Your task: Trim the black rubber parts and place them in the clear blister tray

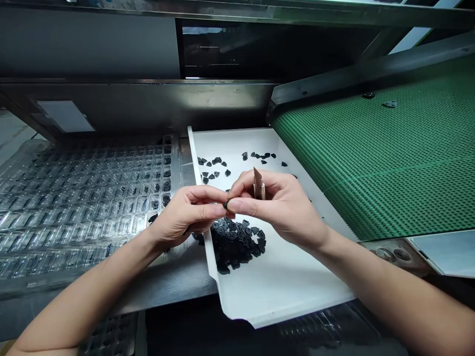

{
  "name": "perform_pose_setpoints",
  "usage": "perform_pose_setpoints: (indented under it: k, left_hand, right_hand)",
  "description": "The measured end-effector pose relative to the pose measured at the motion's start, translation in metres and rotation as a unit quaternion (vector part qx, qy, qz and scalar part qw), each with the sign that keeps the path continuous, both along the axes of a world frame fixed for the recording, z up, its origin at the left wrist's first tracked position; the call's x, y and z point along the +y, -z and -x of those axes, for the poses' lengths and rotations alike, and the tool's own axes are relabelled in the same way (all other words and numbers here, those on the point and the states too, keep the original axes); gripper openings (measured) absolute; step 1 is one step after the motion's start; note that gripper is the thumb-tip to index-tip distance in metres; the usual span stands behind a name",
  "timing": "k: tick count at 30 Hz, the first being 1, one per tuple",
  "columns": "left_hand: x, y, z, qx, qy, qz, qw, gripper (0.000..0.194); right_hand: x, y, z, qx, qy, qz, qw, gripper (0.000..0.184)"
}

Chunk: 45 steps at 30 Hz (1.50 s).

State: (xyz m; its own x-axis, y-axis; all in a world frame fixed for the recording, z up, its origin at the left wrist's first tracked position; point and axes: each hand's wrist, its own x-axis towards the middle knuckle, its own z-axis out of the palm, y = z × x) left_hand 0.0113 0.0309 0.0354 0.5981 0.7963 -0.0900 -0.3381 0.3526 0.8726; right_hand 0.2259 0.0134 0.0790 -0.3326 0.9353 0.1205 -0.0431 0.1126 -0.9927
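Above the white tray (285, 291), my left hand (185, 212) and my right hand (282, 202) meet fingertip to fingertip. Both pinch one small black plastic part (226, 204), mostly covered by the fingers. Tucked among the fingers of my right hand is a thin flat blade (257, 183), its pointed tip upward. Something dark shows under my left palm, too hidden to name. Below the hands lies a heap of black plastic parts (237, 242), some with round ribbed faces. More loose black parts (217, 161) are scattered toward the tray's far end.
Left of the tray are clear plastic blister trays (81, 198), with black parts in the pockets nearest me. On the right runs a green mesh conveyor belt (389, 158) carrying a dark piece (368, 95) and a whitish piece (389, 104). A metal panel (222, 101) closes the back.
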Motion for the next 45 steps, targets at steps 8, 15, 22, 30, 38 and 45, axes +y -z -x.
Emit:
perform_pose_setpoints:
  k: [8, 15, 22, 30, 38, 45]
  left_hand:
    - [0.0, -0.001, -0.004, -0.018, -0.016, 0.001, 1.0, 0.025]
    - [-0.002, 0.0, -0.008, -0.055, -0.056, -0.003, 0.997, 0.036]
    - [-0.002, 0.0, -0.006, -0.053, -0.095, -0.059, 0.992, 0.03]
    - [0.005, 0.001, -0.003, -0.045, -0.137, -0.041, 0.989, 0.028]
    - [0.002, -0.004, -0.003, -0.039, -0.154, -0.048, 0.986, 0.025]
    - [0.0, -0.007, -0.001, -0.034, -0.148, -0.074, 0.986, 0.016]
  right_hand:
    - [0.004, 0.003, 0.004, 0.054, -0.01, 0.043, 0.998, 0.033]
    - [0.005, 0.009, 0.004, 0.041, 0.019, 0.034, 0.998, 0.025]
    - [0.003, 0.011, 0.004, -0.055, 0.056, -0.08, 0.994, 0.03]
    - [0.009, 0.019, -0.009, -0.18, 0.09, -0.313, 0.928, 0.036]
    - [0.01, 0.021, -0.007, -0.231, 0.082, -0.462, 0.853, 0.035]
    - [0.011, 0.019, -0.009, -0.229, 0.067, -0.481, 0.844, 0.034]
